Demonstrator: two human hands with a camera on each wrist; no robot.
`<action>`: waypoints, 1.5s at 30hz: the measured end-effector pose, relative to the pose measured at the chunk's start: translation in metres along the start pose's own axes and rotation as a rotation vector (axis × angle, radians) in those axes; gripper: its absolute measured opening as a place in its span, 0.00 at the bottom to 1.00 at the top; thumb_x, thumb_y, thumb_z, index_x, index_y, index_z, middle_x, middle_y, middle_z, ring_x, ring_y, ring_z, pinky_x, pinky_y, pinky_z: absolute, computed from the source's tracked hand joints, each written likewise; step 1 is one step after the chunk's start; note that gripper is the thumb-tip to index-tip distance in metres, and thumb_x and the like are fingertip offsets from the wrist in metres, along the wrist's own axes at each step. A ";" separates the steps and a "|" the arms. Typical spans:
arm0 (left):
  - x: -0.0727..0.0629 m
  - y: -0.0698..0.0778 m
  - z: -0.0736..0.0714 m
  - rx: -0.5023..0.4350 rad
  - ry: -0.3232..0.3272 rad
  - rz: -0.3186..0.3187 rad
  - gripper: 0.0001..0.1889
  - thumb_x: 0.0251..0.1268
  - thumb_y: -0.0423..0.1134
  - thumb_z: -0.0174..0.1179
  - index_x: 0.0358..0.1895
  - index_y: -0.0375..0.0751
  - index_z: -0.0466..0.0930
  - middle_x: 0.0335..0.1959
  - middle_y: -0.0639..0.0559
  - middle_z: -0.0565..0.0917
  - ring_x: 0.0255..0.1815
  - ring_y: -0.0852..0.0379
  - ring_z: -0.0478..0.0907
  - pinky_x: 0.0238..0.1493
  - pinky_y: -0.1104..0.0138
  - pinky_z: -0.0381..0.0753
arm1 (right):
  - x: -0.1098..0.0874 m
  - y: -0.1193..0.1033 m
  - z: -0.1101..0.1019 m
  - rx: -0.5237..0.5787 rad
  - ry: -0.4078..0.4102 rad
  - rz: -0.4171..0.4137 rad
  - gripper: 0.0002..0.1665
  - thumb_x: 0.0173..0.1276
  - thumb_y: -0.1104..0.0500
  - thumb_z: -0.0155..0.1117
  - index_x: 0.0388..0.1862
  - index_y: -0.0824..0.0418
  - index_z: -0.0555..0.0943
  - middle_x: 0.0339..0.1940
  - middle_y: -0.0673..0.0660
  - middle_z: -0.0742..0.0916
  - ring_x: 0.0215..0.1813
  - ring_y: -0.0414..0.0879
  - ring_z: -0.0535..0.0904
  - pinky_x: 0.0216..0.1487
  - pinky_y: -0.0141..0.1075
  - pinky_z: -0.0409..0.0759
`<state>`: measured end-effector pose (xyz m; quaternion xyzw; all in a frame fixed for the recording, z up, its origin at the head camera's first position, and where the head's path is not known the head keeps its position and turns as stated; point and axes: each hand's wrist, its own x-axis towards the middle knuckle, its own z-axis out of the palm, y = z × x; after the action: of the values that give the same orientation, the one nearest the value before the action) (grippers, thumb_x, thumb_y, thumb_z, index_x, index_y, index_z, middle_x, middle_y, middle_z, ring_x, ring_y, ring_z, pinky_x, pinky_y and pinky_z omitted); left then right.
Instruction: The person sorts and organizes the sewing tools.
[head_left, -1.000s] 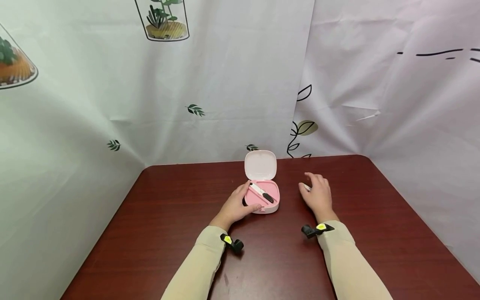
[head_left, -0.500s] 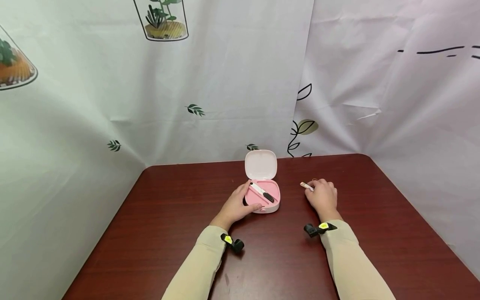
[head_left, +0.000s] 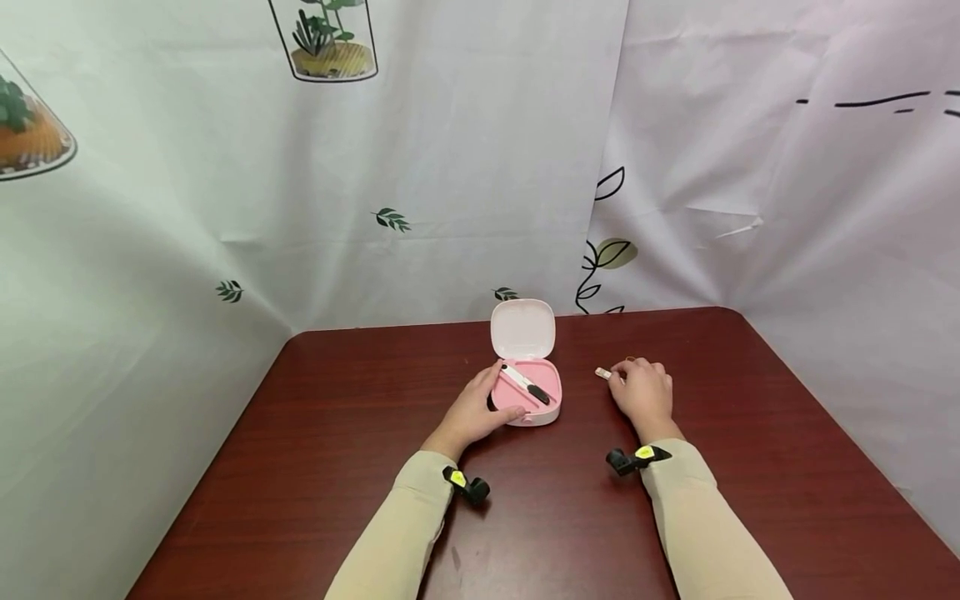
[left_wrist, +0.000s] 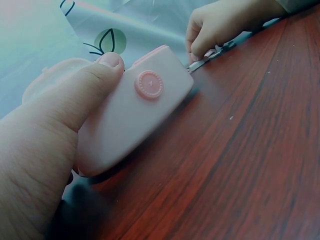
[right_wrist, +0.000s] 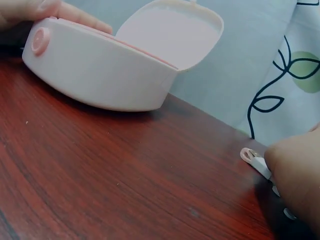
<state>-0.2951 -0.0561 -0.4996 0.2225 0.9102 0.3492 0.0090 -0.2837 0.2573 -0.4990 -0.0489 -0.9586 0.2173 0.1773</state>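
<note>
My left hand (head_left: 474,408) grips the left side of a small pink-and-white case (head_left: 553,408), thumb along its front edge. Its lid (head_left: 522,329) stands raised at the back. Inside the case lies a slim white tool with a black end (head_left: 525,383), aslant on the pink tray. To the right of the case, my right hand (head_left: 647,392) pinches a slim white-and-silver tool (right_wrist: 257,162) low at the tabletop. The tool's rounded pinkish end, with a slot in it, sticks out to the left; my fingers hide much of the rest. A round pink button (left_wrist: 149,84) marks the case's front.
The dark red wooden table (head_left: 360,500) runs back to a white cloth backdrop (head_left: 450,167) printed with leaves. The backdrop hangs close behind the raised lid. A thin orange loop (head_left: 630,359) shows beside my right fingers.
My right hand has shifted slightly right and its fingers have closed in; the tool's pale end now pokes out to the left. My left hand and the case have stayed put.
</note>
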 end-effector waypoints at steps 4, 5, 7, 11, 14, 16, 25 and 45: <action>0.000 -0.001 0.001 -0.006 0.002 -0.004 0.52 0.59 0.64 0.67 0.83 0.53 0.50 0.78 0.46 0.62 0.78 0.46 0.59 0.74 0.50 0.63 | -0.001 0.000 -0.001 -0.004 -0.003 -0.003 0.16 0.73 0.55 0.58 0.48 0.63 0.87 0.50 0.66 0.84 0.53 0.69 0.73 0.54 0.62 0.68; 0.000 -0.001 0.001 -0.006 0.003 -0.004 0.52 0.59 0.64 0.67 0.83 0.54 0.50 0.78 0.46 0.62 0.78 0.46 0.59 0.74 0.50 0.63 | -0.001 0.000 -0.002 0.001 -0.002 -0.005 0.16 0.72 0.55 0.57 0.48 0.63 0.87 0.50 0.66 0.84 0.53 0.69 0.73 0.54 0.62 0.68; 0.001 -0.001 0.001 -0.006 0.004 -0.005 0.53 0.59 0.64 0.67 0.83 0.54 0.50 0.78 0.46 0.62 0.78 0.47 0.59 0.74 0.50 0.62 | -0.001 0.001 -0.001 0.012 -0.010 -0.005 0.17 0.72 0.54 0.57 0.47 0.62 0.87 0.50 0.66 0.84 0.53 0.69 0.73 0.55 0.62 0.68; 0.001 -0.002 0.002 0.000 0.006 -0.005 0.52 0.59 0.64 0.67 0.83 0.55 0.50 0.78 0.47 0.62 0.78 0.47 0.59 0.74 0.50 0.63 | 0.000 0.002 0.000 0.016 -0.044 0.003 0.17 0.67 0.54 0.59 0.47 0.61 0.86 0.50 0.65 0.84 0.54 0.69 0.72 0.55 0.62 0.67; 0.000 -0.001 0.001 -0.002 0.009 -0.001 0.52 0.59 0.64 0.67 0.82 0.54 0.51 0.78 0.46 0.63 0.77 0.47 0.60 0.74 0.50 0.63 | 0.000 0.002 0.001 0.004 -0.052 0.003 0.16 0.63 0.55 0.60 0.46 0.61 0.86 0.49 0.65 0.84 0.54 0.68 0.72 0.55 0.61 0.67; 0.000 0.000 0.001 -0.006 0.009 0.004 0.52 0.59 0.64 0.67 0.82 0.54 0.51 0.78 0.46 0.63 0.77 0.46 0.60 0.74 0.50 0.63 | 0.001 0.002 0.002 0.003 -0.041 -0.002 0.16 0.63 0.56 0.61 0.45 0.61 0.86 0.49 0.65 0.84 0.53 0.68 0.72 0.54 0.61 0.68; 0.001 0.001 0.001 -0.016 0.008 0.031 0.52 0.59 0.63 0.67 0.82 0.49 0.51 0.78 0.44 0.63 0.77 0.45 0.60 0.74 0.49 0.63 | 0.000 -0.002 0.003 0.048 0.038 -0.025 0.18 0.63 0.56 0.59 0.46 0.62 0.88 0.49 0.65 0.85 0.54 0.66 0.73 0.54 0.60 0.68; 0.001 -0.002 0.001 -0.007 0.006 0.029 0.53 0.58 0.64 0.67 0.82 0.50 0.50 0.78 0.46 0.62 0.77 0.48 0.61 0.73 0.51 0.64 | -0.003 -0.065 0.009 0.172 0.119 -0.142 0.13 0.61 0.55 0.66 0.41 0.59 0.89 0.38 0.58 0.87 0.50 0.59 0.76 0.59 0.58 0.68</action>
<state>-0.2964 -0.0561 -0.5013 0.2344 0.9057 0.3533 0.0019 -0.2848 0.1942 -0.4791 0.0216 -0.9253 0.2822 0.2524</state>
